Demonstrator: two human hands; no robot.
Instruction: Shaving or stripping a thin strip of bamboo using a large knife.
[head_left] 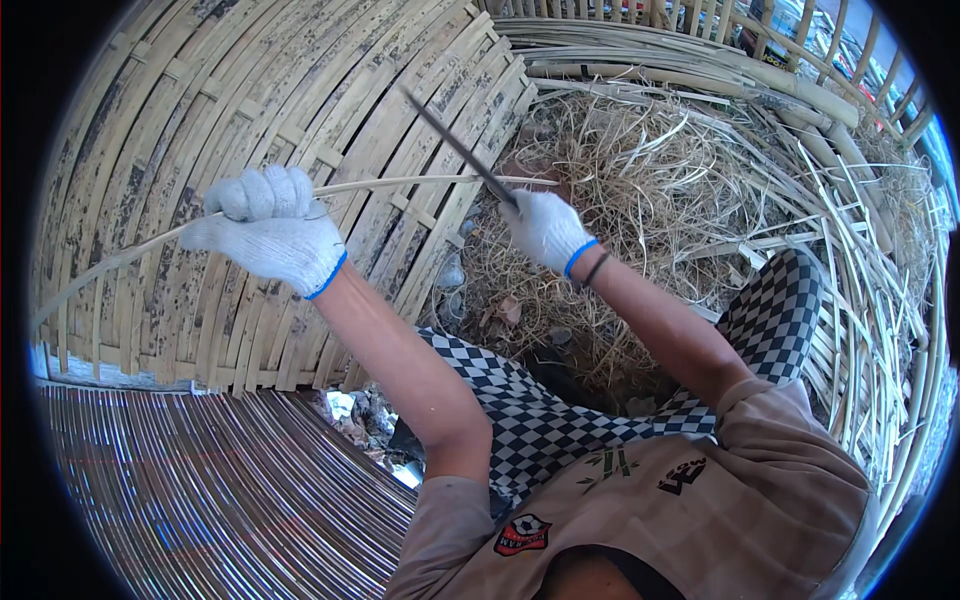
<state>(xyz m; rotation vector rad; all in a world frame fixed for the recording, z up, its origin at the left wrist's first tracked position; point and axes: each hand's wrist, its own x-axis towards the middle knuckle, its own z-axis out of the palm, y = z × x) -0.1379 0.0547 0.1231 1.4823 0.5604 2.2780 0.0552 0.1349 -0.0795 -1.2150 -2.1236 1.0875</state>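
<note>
Head view: the left hand (266,225) has its grip clamped round a thin strip (400,181), the right hand (548,230) its grip round a dark knife (458,146). Steady tension and a shallow blade angle, edge clear of the left glove, would probably serve best. The strip, pale, slender and gently bowed, spans the woven panel (250,125) toward the shavings (640,210) at right.

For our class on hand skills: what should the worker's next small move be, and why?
Perhaps settle the dark blade against the pale strip: the left hand grips the strip, and the right hand holds the blade across it in view, though whether they touch is unclear.
</note>
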